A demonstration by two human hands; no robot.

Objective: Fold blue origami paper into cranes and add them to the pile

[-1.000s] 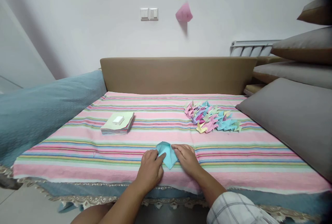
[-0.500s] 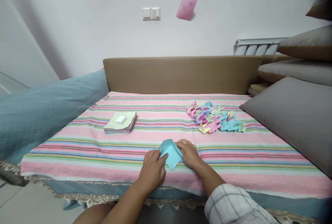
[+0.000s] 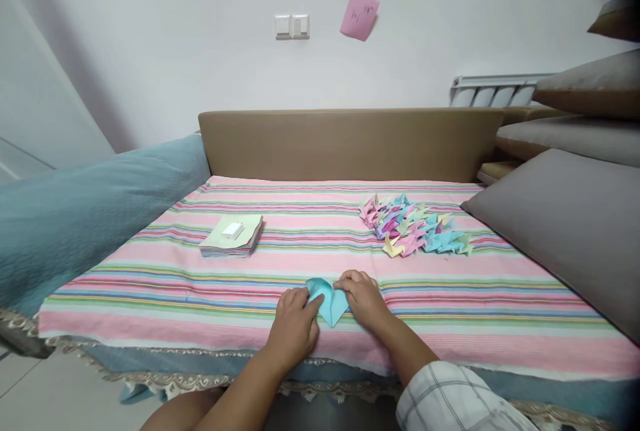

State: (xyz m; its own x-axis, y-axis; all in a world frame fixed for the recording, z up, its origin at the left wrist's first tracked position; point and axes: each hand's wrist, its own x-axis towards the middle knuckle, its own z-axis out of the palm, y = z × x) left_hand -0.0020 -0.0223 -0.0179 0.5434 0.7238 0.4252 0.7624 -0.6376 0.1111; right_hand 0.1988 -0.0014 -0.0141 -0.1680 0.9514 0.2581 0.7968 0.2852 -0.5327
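A partly folded sheet of blue origami paper (image 3: 334, 309) lies on the striped cloth near its front edge, one corner pointing toward me. My left hand (image 3: 295, 321) grips its left side, with the thumb pressed on the upper face. On the other side, my right hand (image 3: 361, 292) pinches the upper right part between closed fingers. The paper's top edge is bent inward, dipping in the middle. Beyond my right hand sits a heap of folded paper cranes (image 3: 413, 228) in pink, blue, yellow, green and purple.
A stack of square paper (image 3: 213, 240) with a small white block (image 3: 233, 230) on top stands at the left. Grey cushions (image 3: 560, 218) pile up at the right. A brown backrest (image 3: 350, 144) runs along the back, and a blue padded armrest (image 3: 110, 201) borders the left.
The blue paper's raised upper part has folded down and inward, so its top now dips. My right hand has shifted slightly left with the paper; my left hand stays nearly in place.
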